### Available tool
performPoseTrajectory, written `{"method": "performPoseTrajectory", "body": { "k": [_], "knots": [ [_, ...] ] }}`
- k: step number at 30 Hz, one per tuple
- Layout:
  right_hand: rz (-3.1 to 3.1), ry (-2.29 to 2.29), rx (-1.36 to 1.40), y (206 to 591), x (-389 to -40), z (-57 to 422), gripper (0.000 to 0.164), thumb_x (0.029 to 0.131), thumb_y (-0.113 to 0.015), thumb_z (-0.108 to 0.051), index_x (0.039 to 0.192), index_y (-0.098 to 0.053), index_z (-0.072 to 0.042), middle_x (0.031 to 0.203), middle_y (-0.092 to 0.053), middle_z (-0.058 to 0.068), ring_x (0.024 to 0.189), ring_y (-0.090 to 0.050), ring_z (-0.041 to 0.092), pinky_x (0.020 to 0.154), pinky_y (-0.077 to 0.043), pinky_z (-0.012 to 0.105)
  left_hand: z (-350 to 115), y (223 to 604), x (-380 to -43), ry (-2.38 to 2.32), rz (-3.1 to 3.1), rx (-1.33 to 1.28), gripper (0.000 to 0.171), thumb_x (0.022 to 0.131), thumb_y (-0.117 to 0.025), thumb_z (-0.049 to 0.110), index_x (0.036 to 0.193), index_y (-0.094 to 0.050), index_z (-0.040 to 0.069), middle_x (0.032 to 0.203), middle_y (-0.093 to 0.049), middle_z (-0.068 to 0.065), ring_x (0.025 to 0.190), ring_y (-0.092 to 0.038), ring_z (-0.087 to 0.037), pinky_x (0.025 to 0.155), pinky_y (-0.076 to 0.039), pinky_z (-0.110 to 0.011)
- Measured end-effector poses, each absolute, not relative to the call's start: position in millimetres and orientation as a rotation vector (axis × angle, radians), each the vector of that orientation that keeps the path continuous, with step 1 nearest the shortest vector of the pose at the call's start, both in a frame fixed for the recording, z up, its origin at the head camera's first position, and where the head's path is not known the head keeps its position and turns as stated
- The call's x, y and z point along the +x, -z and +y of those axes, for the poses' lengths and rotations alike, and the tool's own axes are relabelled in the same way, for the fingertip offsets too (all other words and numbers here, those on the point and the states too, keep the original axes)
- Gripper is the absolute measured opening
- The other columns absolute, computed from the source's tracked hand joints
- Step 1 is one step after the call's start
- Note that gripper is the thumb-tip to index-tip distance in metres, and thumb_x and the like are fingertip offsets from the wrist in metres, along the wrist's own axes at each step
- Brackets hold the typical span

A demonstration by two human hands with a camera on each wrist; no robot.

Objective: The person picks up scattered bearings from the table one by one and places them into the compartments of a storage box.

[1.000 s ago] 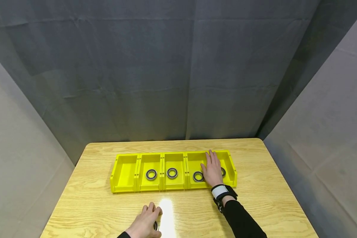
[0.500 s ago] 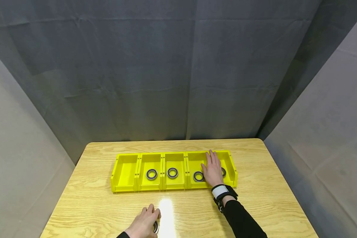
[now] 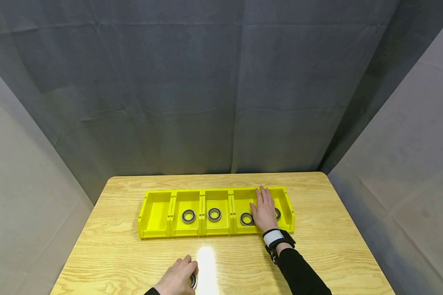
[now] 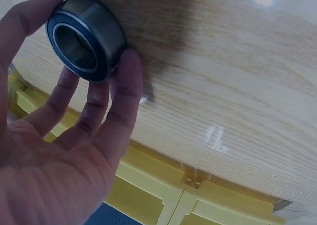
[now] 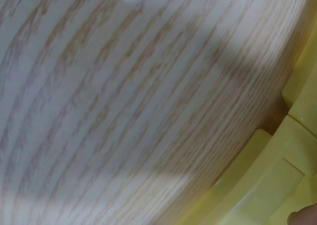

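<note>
My left hand [image 3: 176,277] is low in the head view, over the front of the table. It grips a dark ball bearing [image 4: 103,28] with a steel outer ring between thumb and fingers; in the left wrist view the ring is tilted. My right hand [image 3: 265,209] lies over the divider between the two rightmost yellow bins, fingers fairly straight. Beside its thumb is a bearing [image 3: 241,218] in the bin on the left of that divider. Another bearing [image 3: 278,213] peeks out at its right, partly hidden. Only a fingertip [image 5: 303,217] shows in the right wrist view.
A row of joined yellow bins [image 3: 154,234] stands across the wooden table [image 3: 107,254]. One bearing [image 3: 183,217] lies in the second bin from the left, another bearing [image 3: 208,215] in the middle bin. Grey curtains [image 3: 170,102] enclose the back and sides.
My left hand has drawn slightly down and left with the bearing, its fingers closer round it. The right hand stays in place over the divider.
</note>
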State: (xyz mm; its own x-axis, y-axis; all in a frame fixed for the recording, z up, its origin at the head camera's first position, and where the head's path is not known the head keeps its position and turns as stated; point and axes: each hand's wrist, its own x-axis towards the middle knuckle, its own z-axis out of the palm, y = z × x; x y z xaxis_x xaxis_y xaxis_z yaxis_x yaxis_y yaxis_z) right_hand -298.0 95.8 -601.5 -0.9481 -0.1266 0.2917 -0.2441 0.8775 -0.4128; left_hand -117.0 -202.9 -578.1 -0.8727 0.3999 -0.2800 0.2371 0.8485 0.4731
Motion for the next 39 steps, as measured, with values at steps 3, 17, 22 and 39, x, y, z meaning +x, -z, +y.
{"method": "performPoseTrajectory", "body": {
  "k": [3,17,22,39],
  "knots": [
    [-2.787,-0.662,0.282,602.1,-298.0,95.8,0.059,0.099,-0.063,-0.020,0.148,-0.042,0.004,0.159,-0.034,0.026,0.149,-0.029,0.046,0.119,-0.031,0.063,-203.3,577.7,-116.9,-0.635,2.652,0.481,0.039,0.062,-0.090,0.019,0.092,-0.064,0.017,0.086,-0.047,0.005,0.073,-0.042,-0.012,0.054,-0.037,-0.024],
    [-2.769,-0.661,0.292,603.8,-298.1,96.1,0.058,0.099,-0.064,-0.019,0.148,-0.043,0.004,0.159,-0.035,0.026,0.149,-0.030,0.046,0.118,-0.032,0.063,-204.5,576.0,-117.8,-0.694,2.655,0.453,0.038,0.062,-0.086,0.016,0.093,-0.064,0.017,0.087,-0.049,0.001,0.074,-0.041,-0.016,0.052,-0.034,-0.024],
    [-2.777,-0.660,0.284,603.3,-298.2,95.9,0.058,0.099,-0.064,-0.019,0.148,-0.043,0.003,0.159,-0.034,0.025,0.149,-0.030,0.045,0.119,-0.031,0.062,-205.8,576.0,-118.3,-0.709,2.677,0.454,0.038,0.063,-0.084,0.015,0.095,-0.064,0.016,0.088,-0.050,0.001,0.075,-0.043,-0.016,0.052,-0.036,-0.024],
    [-2.768,-0.654,0.289,604.7,-299.1,95.7,0.057,0.098,-0.064,-0.018,0.147,-0.044,0.003,0.158,-0.035,0.026,0.148,-0.031,0.046,0.119,-0.031,0.062,-210.3,571.6,-118.2,-0.648,2.921,0.562,0.038,0.061,-0.082,0.015,0.094,-0.065,0.013,0.084,-0.052,0.001,0.076,-0.045,-0.014,0.058,-0.037,-0.022]
  ]
}}
